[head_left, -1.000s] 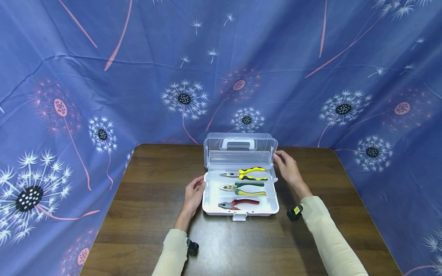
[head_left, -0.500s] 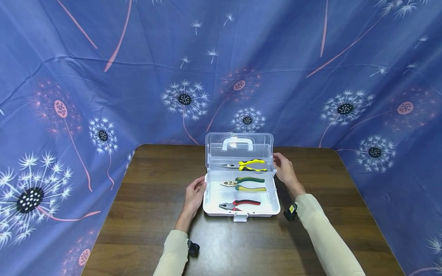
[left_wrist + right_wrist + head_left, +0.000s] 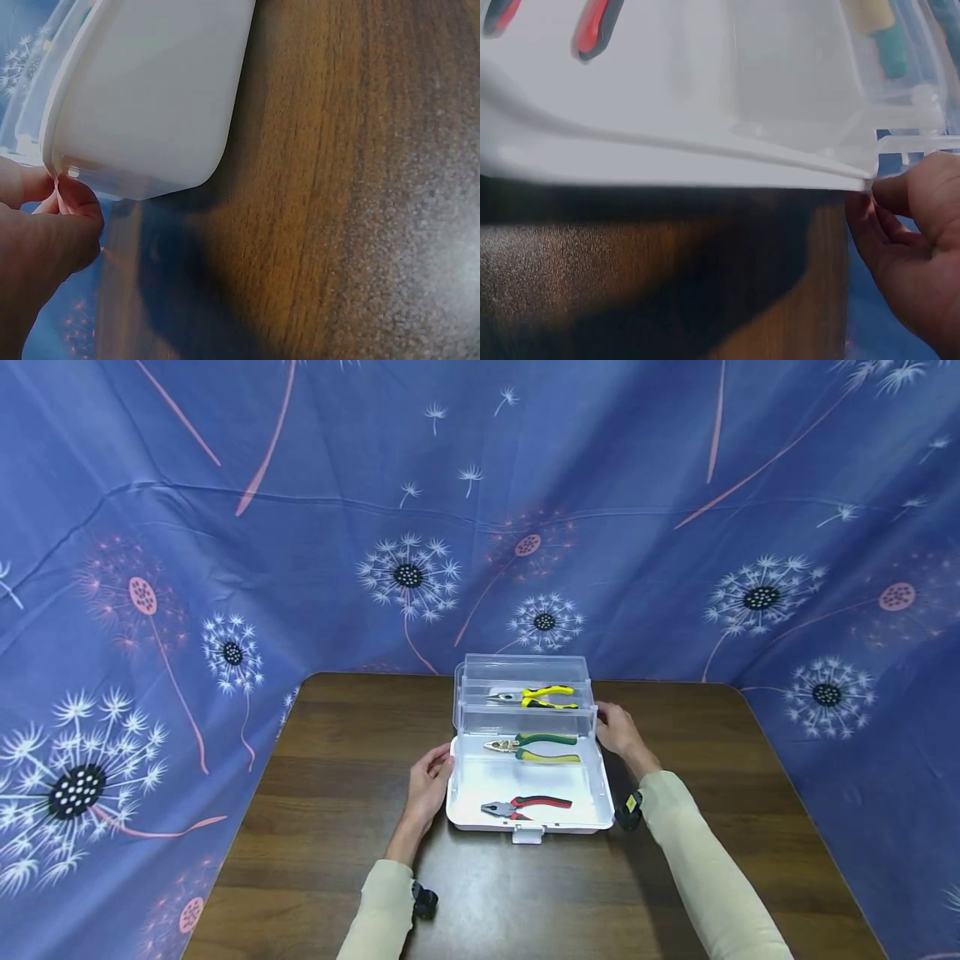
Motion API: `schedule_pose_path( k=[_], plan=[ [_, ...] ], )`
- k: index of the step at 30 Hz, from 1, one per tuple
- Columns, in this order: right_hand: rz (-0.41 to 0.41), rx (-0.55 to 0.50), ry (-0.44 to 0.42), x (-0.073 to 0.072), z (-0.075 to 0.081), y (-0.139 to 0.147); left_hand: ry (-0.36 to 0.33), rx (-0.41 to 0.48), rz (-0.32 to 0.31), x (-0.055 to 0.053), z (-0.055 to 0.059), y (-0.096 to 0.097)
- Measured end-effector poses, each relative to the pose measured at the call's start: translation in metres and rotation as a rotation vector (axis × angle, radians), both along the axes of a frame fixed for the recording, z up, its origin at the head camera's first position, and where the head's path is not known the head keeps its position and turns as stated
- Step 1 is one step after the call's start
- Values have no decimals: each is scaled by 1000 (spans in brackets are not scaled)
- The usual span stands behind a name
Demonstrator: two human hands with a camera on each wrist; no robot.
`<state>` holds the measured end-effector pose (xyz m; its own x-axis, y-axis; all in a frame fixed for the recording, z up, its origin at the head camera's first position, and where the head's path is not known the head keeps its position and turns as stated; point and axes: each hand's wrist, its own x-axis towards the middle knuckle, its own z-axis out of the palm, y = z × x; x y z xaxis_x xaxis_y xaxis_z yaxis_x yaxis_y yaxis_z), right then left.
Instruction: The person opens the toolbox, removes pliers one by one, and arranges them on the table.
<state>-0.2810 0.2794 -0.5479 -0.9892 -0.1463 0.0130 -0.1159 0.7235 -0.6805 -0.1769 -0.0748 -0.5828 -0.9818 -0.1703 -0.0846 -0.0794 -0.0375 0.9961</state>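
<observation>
A toolbox [image 3: 487, 781] with a white base and clear lid lies open on the table, its clear trays [image 3: 487, 722] swung up toward the back. Red-and-black pliers [image 3: 519, 803] rest in the base. Green-and-yellow pliers [image 3: 519, 746] lie in the lower tray, and yellow-and-black needle-nose pliers [image 3: 528, 694] in the upper one. At the base's left rear, my left hand [image 3: 430, 781] pinches the rim between thumb and fingers, as the left wrist view shows. My right hand [image 3: 621, 731] pinches the right rear corner of the rim, beside the hinge end.
A brown wooden table [image 3: 330, 777] carries the toolbox near its rear edge. Blue dandelion-print cloth [image 3: 300, 568] hangs behind the table and at both sides. A white latch [image 3: 527, 836] sticks out from the toolbox front.
The trays have swung back and up with the yellow and green pliers, spreading apart and showing more of the base. My right hand has moved slightly toward me; the left keeps its grip.
</observation>
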Motion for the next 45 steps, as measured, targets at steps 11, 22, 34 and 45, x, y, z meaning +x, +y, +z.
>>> schedule_pose_path(
  k=[11,22,34,45],
  plan=[
    [-3,-40,-85,-4,-4,6,18,-1,0,-1,-3,1],
    [-76,-386,-221,4,4,11,-14,-4,-10,-2,0,-2],
    [-120,-513,-76,4,52,2,-8,2,-15,-1,-1,-3],
    [-39,-379,25,-7,72,-39,16,-4,-21,0,-2,-4]
  ],
)
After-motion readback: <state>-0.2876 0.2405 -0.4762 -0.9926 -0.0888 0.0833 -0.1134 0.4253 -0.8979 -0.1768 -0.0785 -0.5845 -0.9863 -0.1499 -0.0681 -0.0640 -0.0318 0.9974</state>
